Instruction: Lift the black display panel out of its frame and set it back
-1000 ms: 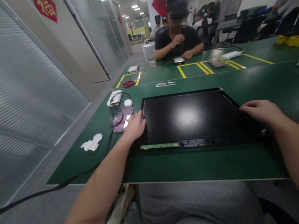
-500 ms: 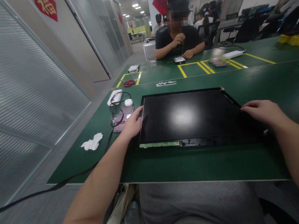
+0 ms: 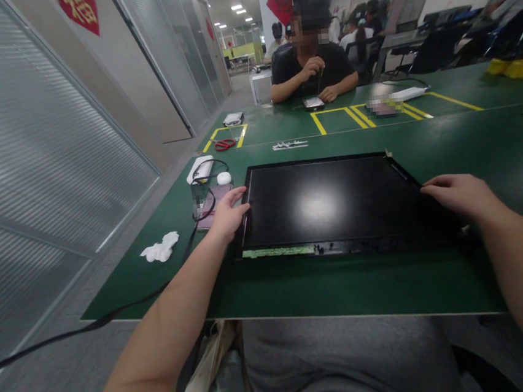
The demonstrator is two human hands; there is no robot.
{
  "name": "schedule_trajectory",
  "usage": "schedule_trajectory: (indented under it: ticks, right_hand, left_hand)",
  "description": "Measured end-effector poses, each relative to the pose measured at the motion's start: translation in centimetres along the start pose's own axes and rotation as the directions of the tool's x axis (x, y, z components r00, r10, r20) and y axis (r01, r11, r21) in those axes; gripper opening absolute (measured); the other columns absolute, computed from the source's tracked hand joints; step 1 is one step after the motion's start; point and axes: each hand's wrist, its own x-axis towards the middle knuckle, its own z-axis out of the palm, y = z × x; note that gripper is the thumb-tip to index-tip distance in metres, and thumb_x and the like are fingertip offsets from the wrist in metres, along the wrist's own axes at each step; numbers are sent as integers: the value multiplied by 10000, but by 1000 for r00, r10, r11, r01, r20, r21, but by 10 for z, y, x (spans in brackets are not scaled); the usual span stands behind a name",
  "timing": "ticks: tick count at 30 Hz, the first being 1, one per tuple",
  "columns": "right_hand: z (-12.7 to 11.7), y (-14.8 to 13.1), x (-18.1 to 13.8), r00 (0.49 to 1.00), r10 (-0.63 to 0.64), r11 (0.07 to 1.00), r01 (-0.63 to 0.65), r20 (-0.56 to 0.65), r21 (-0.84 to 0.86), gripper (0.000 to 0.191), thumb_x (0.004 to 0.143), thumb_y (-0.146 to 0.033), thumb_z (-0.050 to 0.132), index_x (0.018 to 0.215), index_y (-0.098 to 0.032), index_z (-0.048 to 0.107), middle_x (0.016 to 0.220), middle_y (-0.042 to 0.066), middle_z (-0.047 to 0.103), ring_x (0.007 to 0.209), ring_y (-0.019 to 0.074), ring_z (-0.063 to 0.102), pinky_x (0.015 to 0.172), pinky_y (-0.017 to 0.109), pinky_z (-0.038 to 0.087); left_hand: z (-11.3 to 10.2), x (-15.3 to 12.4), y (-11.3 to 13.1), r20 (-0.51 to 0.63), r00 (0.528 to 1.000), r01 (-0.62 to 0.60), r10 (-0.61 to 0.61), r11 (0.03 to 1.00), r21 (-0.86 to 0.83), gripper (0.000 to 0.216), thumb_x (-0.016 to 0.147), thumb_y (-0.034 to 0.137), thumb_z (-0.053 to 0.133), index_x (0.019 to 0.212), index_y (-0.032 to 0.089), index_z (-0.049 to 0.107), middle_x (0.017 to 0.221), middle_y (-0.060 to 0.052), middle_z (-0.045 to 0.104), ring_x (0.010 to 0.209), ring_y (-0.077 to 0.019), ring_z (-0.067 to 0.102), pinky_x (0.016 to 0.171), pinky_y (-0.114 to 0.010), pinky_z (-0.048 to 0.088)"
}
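head view: my left hand [image 3: 227, 215] and right hand [image 3: 460, 195] rest flat, fingers [image 3: 237, 193] open, on edges of the screen panel [image 3: 331, 204].

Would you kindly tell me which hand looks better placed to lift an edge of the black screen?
Probably the left hand: its fingertips sit right at the left edge of the screen, while the right hand lies flat on top near the right edge.
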Motion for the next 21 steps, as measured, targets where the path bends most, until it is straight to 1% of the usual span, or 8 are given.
schedule_trajectory:
  ticks: [3, 5, 7, 9, 11, 13, 16, 21]
  right_hand:
    - [-1, -1, -1, 1000, -3, 1000, 3, 2, 11, 232, 581, -381, 493, 693, -237, 636, 699, 27, 600, 629, 180, 506, 573, 311, 374]
    - [-1, -2, -1, 1000, 4, 1000, -5, 4, 11, 235, 582, -383, 494, 698, -238, 637, 708, 31, 601, 640, 183, 510, 577, 311, 374]
    - [-1, -1, -1, 1000, 10, 1000, -10, 7, 3, 238, 581, -387, 494, 703, -241, 638, 717, 32, 603, 655, 187, 512, 584, 312, 374]
    - [-1, -1, 0, 1000, 8, 1000, -8, 8, -4, 240, 581, -387, 494, 706, -241, 637, 719, 30, 602, 661, 189, 511, 587, 312, 374]
    - [0, 0, 0, 1000, 1, 1000, -1, 7, -8, 242, 582, -388, 492, 707, -239, 636, 711, 28, 599, 653, 188, 509, 585, 311, 373]
    - [0, 0, 1, 1000, -1, 1000, 1, 7, -10, 243, 582, -388, 492, 710, -239, 636, 704, 28, 596, 647, 184, 506, 583, 309, 372]
    - [-1, -1, 0, 1000, 5, 1000, -5, 13, -16, 243, 582, -384, 493, 710, -235, 636, 711, 30, 597, 652, 183, 505, 586, 307, 371]
    - [-2, -2, -1, 1000, -11, 1000, 11, 5, -21, 254, 586, -382, 483, 720, -232, 638, 726, 33, 602, 672, 190, 511, 594, 309, 374]
  left_hand:
    - [1, 1, 0, -30, 999, 32, -33, 999, -29, 468, 694, 43, 612, 1143, 167, 659, 1388, -123, 609, 1349, -270, 511, 1084, -416, 459]
    - [1, 2, 0, -32, 996, 79, -82, 994, -76, 466, 692, 37, 597, 1133, 171, 668, 1383, -109, 615, 1274, -261, 578, 1026, -393, 506]
    - [2, 3, 1, -17, 990, 138, -142, 981, -139, 482, 692, 35, 589, 1144, 183, 670, 1337, -90, 648, 1098, -236, 678, 892, -353, 570]
    - [2, 3, 3, 1, 977, 206, -211, 956, -209, 508, 705, 45, 591, 1187, 192, 657, 1196, -79, 718, 819, -185, 723, 698, -301, 588]
    - [4, 3, 5, 14, 959, 276, -283, 920, -279, 552, 720, 53, 597, 1255, 187, 624, 980, -64, 764, 580, -144, 670, 535, -260, 544]
    - [5, 2, 8, 29, 939, 331, -342, 879, -344, 603, 726, 46, 609, 1314, 176, 582, 810, -40, 757, 465, -130, 617, 456, -240, 506]
    - [6, 0, 11, 61, 926, 364, -373, 836, -411, 652, 730, 35, 652, 1355, 183, 540, 723, -14, 738, 439, -128, 614, 437, -228, 506]
    - [4, 0, 12, 79, 934, 348, -350, 833, -430, 629, 767, 136, 757, 1355, 201, 544, 774, -27, 753, 497, -140, 658, 494, -243, 545]
